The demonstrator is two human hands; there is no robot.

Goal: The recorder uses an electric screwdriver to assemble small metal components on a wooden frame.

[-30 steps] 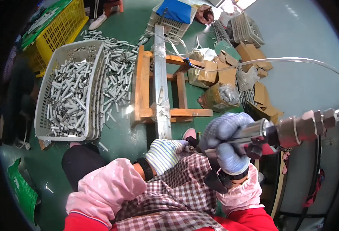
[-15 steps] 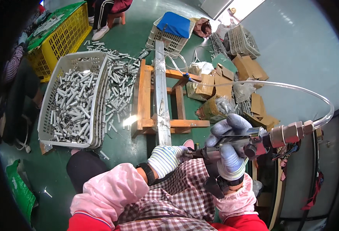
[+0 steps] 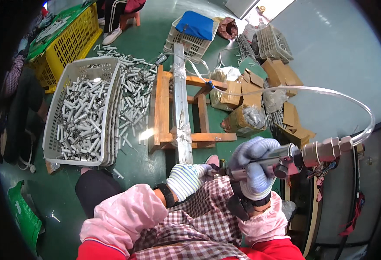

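Observation:
My right hand (image 3: 254,167), in a white-and-blue knit glove, wraps round the barrel of a metal air tool (image 3: 281,162) with a clear hose (image 3: 337,93) at its rear. The tool lies roughly level and its nose points left. Facing that nose, my left hand (image 3: 185,181), in a striped glove, pinches a small dark metal piece (image 3: 210,172). Fingers cover much of the piece, so its exact kind is hidden. Both hands are above my checked apron (image 3: 199,216), close to the near end of a metal bar (image 3: 181,108) on a wooden stool frame (image 3: 159,112).
To the left stands a grey crate (image 3: 112,86) full of small metal cylinders (image 3: 84,117); more cylinders (image 3: 136,93) lie loose on the floor. Cardboard boxes (image 3: 242,119) and bags are at the right. People sit beyond, near a yellow crate (image 3: 75,41).
My right fingers, raised before, have closed round the air tool. Its nose has drawn slightly right, away from the small metal piece. My left hand has hardly moved.

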